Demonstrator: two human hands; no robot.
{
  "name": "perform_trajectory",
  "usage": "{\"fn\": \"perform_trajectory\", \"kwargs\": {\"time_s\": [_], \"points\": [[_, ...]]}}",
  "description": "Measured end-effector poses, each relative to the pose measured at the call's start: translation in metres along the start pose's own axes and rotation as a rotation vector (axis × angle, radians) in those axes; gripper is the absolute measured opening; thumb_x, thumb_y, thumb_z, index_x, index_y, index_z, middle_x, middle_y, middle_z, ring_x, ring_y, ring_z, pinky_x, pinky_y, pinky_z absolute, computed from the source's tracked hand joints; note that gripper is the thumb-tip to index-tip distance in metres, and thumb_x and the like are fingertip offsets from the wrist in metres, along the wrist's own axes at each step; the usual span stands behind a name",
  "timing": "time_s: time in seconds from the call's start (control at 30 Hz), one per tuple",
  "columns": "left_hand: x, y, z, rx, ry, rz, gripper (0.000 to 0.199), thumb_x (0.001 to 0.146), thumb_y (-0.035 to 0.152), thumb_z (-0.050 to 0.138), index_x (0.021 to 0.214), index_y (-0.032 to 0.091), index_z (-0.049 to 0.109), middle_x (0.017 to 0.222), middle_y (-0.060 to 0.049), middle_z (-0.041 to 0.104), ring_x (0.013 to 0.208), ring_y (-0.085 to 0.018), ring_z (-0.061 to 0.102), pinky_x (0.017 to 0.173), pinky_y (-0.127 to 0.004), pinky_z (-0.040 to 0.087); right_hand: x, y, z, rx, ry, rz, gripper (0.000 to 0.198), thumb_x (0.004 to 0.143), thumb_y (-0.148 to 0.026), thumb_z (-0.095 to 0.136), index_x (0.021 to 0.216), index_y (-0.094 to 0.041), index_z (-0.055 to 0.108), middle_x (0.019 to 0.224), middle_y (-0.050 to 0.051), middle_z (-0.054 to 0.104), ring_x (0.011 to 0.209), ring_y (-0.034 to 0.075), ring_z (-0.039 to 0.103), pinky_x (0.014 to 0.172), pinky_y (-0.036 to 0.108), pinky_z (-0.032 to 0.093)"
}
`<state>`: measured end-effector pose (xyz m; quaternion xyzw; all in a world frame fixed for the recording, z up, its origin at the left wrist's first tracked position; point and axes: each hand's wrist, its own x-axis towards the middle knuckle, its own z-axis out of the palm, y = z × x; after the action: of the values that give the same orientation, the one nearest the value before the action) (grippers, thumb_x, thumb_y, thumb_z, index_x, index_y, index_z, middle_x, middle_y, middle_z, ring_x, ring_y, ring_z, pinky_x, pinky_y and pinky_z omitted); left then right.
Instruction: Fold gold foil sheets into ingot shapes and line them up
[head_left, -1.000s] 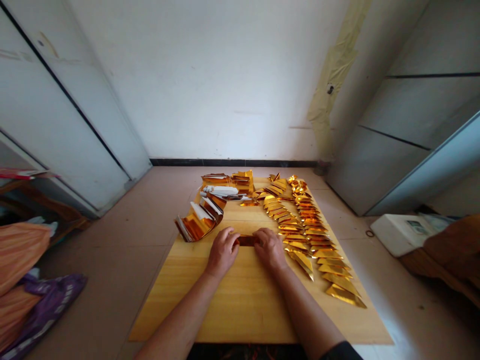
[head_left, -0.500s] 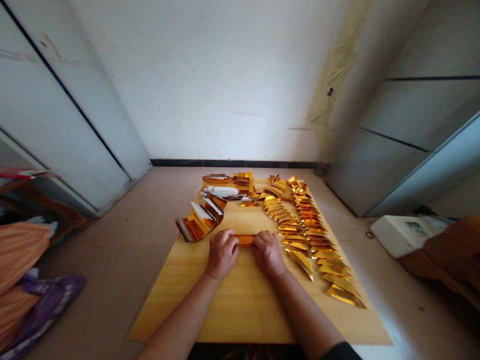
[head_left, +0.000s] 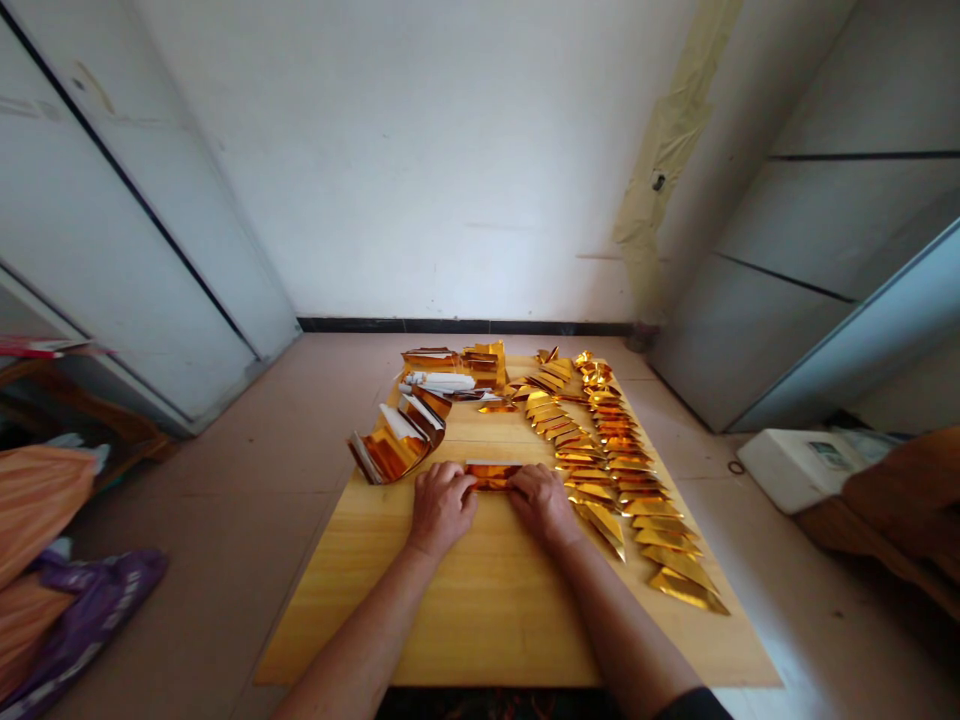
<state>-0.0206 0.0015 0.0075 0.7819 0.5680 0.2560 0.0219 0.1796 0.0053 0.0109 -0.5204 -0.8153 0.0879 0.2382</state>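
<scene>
A narrow folded strip of gold foil paper [head_left: 493,478] lies across the wooden board [head_left: 480,600], with a pale edge along its far side. My left hand [head_left: 442,503] is closed on its left end, fingers curled over it. At the right end my right hand [head_left: 546,503] grips it the same way, the fingertips partly hidden. Stacks of curved gold foil sheets [head_left: 401,440] with white backs lie beyond my left hand. To the right of my right hand run two rows of folded gold foil pieces [head_left: 626,470], overlapping one another.
Behind the board is a white wall [head_left: 390,180] with a black skirting. At left, a purple bag [head_left: 97,620] and an orange bag [head_left: 41,510] lie near a wooden rack. A white box [head_left: 791,470] stands on the right, near grey cabinets [head_left: 810,250].
The foil strip has turned or unfolded slightly between my hands, and a pale edge now shows along its far side. Both hands keep their hold in nearly the same place.
</scene>
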Motion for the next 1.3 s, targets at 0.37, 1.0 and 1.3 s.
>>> {"fn": "perform_trajectory", "kwargs": {"time_s": [0.37,1.0,1.3], "points": [[0.004,-0.015,0.003,-0.103,-0.094,-0.067,0.018,0.083,0.030,0.056,0.089,0.027,0.073,0.089,-0.002,0.064,0.091,-0.019,0.055,0.083,-0.035,0.038,0.007,0.004,-0.004,-0.015,-0.068,0.119,0.022,0.091,-0.031,0.053,0.082,-0.020,0.070,0.084,0.004,0.065,0.082,0.014,0.055,0.075,0.024,0.035],[0.027,-0.009,-0.001,0.049,-0.269,-0.156,0.020,0.085,0.031,0.052,0.077,0.022,0.067,0.090,-0.002,0.064,0.094,-0.019,0.053,0.079,-0.032,0.035,0.028,-0.006,-0.011,-0.204,-0.238,0.362,0.022,0.087,-0.035,0.053,0.089,-0.023,0.071,0.090,0.004,0.069,0.085,0.016,0.060,0.068,0.022,0.037],[0.027,-0.009,-0.009,0.039,-0.301,-0.188,0.016,0.079,0.035,0.062,0.069,0.021,0.064,0.086,-0.001,0.062,0.094,-0.019,0.053,0.081,-0.032,0.035,0.028,-0.006,-0.010,-0.224,-0.245,0.359,0.019,0.084,-0.035,0.057,0.085,-0.022,0.070,0.088,0.004,0.068,0.084,0.016,0.060,0.066,0.023,0.036]]}}
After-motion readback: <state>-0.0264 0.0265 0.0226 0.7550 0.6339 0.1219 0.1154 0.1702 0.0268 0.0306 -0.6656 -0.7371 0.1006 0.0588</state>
